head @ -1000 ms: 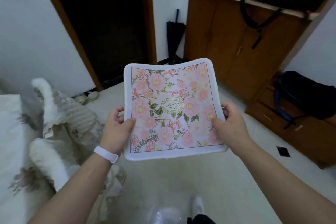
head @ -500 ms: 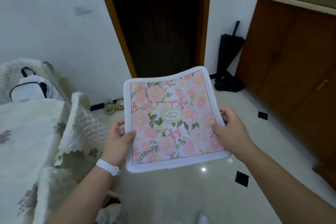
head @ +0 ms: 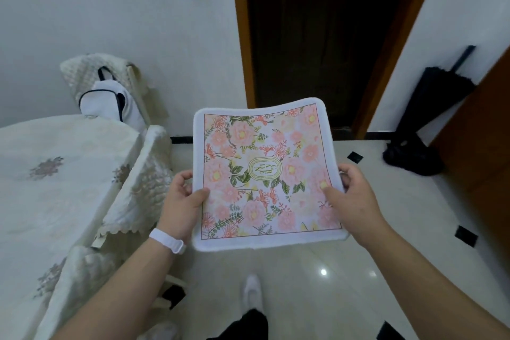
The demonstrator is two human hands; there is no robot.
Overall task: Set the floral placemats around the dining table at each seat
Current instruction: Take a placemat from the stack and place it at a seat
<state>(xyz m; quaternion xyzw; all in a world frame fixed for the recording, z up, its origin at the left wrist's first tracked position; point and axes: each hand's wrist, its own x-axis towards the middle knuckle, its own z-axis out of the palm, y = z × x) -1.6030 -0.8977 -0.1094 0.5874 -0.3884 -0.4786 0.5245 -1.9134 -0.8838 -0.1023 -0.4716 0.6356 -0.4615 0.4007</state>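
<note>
A square floral placemat with pink flowers, a white border and a gold oval label hangs in the air in front of me, face up. My left hand grips its left edge, thumb on top. My right hand grips its right edge the same way. The dining table, under a cream flowered cloth, lies to the left, apart from the mat.
Chairs with quilted cream covers stand along the table's right side and at its far end. A dark open doorway is straight ahead. A folded black umbrella leans at the right by a brown cabinet. The floor is glossy tile.
My view has swung left: the cabinet and bags slid out to the right, the doorway and table came into view. Both hands keep the same hold on the mat.
</note>
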